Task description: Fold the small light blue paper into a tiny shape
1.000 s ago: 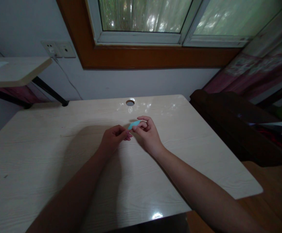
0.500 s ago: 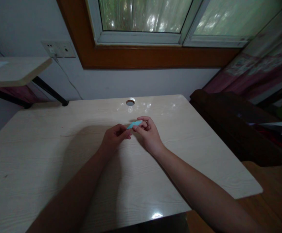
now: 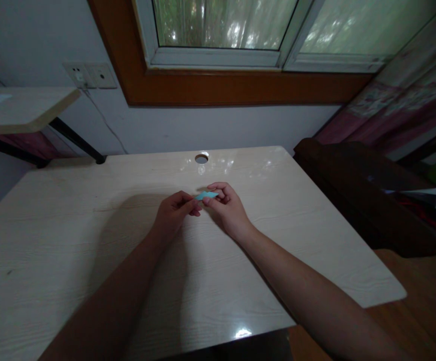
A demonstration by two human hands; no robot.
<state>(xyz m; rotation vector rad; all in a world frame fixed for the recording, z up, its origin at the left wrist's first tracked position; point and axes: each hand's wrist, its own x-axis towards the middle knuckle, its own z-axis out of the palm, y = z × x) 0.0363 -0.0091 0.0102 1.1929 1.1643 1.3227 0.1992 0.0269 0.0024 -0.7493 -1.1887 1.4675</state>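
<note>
A small light-blue folded paper piece (image 3: 206, 195) sits between my two hands, just above the pale wooden desk (image 3: 90, 240). My right hand (image 3: 226, 208) pinches its right end with thumb and curled fingers. My left hand (image 3: 173, 213) is curled too, its fingertips closed on the paper's left end. Most of the paper is hidden by the fingers. Both forearms reach in from the bottom of the view.
A round cable hole (image 3: 201, 159) lies at the desk's far edge. A dark wooden furniture piece (image 3: 357, 185) stands right of the desk. A second tabletop (image 3: 18, 108) juts out at the left, below wall sockets (image 3: 90, 75). A window (image 3: 240, 30) is above.
The paper has tilted flatter and sunk a little between the fingers. My left fingertips have closed in on its left end. Both arms stay in place.
</note>
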